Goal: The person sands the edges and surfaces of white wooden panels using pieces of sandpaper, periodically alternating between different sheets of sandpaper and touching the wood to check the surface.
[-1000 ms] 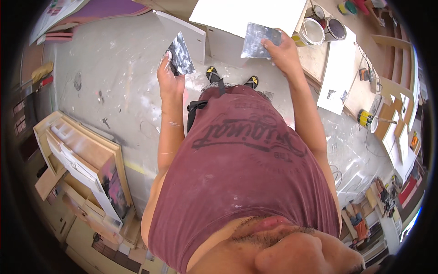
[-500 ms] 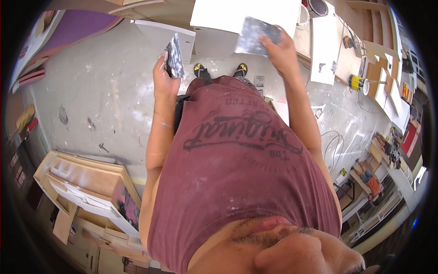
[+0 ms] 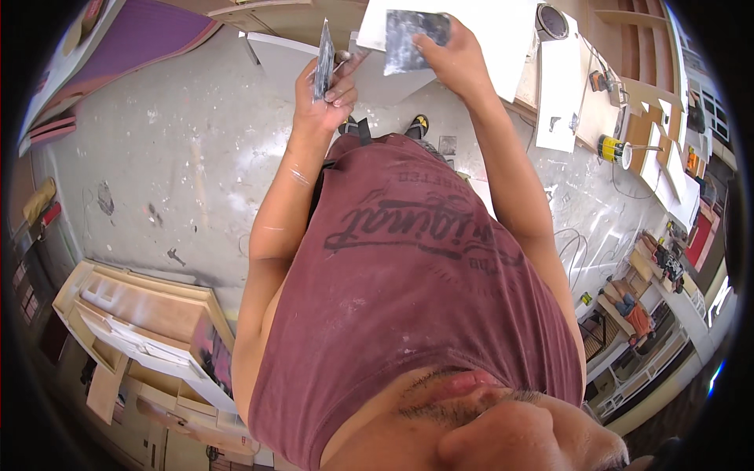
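Shifted inward: the worker's left hand (image 3: 320, 115), holding a smeared grey metal blade (image 3: 323, 71) nearly edge-on.
Right hand (image 3: 455, 59) grips a squarish white-smeared grey blade (image 3: 404, 47) over the rectangular white board's (image 3: 501, 43) near-left corner; best kept level, lightly gripped.

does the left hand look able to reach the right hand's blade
Probably yes, at least to touch: the left hand points a finger toward the right blade, nothing visible between, though the left blade it holds may hamper grasping.
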`<state>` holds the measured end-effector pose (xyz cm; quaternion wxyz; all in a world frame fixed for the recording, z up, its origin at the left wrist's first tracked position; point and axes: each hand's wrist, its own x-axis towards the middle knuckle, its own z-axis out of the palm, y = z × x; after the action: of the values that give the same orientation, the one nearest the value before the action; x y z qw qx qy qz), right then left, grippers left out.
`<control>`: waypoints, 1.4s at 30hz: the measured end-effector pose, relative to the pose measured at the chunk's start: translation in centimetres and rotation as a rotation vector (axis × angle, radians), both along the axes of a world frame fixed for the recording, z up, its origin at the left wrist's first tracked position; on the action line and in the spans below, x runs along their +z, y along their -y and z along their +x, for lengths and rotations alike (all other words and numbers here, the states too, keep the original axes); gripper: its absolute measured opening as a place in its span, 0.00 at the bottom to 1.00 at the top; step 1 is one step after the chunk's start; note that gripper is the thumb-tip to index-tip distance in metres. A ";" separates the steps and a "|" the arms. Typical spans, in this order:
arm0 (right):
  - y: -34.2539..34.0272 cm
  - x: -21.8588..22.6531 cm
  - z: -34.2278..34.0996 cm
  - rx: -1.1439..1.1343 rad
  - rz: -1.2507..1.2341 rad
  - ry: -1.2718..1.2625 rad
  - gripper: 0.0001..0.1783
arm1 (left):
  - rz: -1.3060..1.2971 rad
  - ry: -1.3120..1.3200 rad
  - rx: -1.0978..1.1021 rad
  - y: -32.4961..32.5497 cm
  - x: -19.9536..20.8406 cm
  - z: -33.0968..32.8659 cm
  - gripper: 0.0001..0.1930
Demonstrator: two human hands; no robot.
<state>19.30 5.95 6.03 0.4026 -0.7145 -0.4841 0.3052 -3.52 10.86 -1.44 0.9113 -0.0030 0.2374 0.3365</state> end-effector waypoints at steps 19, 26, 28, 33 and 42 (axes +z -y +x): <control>-2.0 -1.1 -1.0 0.062 -0.187 -0.253 0.25 | 0.064 -0.004 -0.117 -2.0 -0.7 -0.9 0.18; -1.5 -2.5 -0.7 0.034 -0.110 -0.268 0.26 | 0.088 0.088 -0.085 -2.1 -2.3 -1.0 0.20; -2.5 -1.2 -1.8 0.181 -0.193 -0.124 0.29 | 0.097 0.055 -0.086 -2.2 -2.1 -1.0 0.19; -4.9 -1.6 6.7 -0.029 -0.107 -0.144 0.28 | 0.046 0.042 -0.054 -1.8 -0.7 -0.8 0.18; -9.8 -1.8 3.5 0.270 -0.165 -0.126 0.18 | 0.063 0.010 0.004 -1.0 -1.2 -0.7 0.20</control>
<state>22.80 15.76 4.24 0.3274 -0.6529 -0.5231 0.4393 -4.25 11.88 -2.64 0.9115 0.0237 0.2219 0.3454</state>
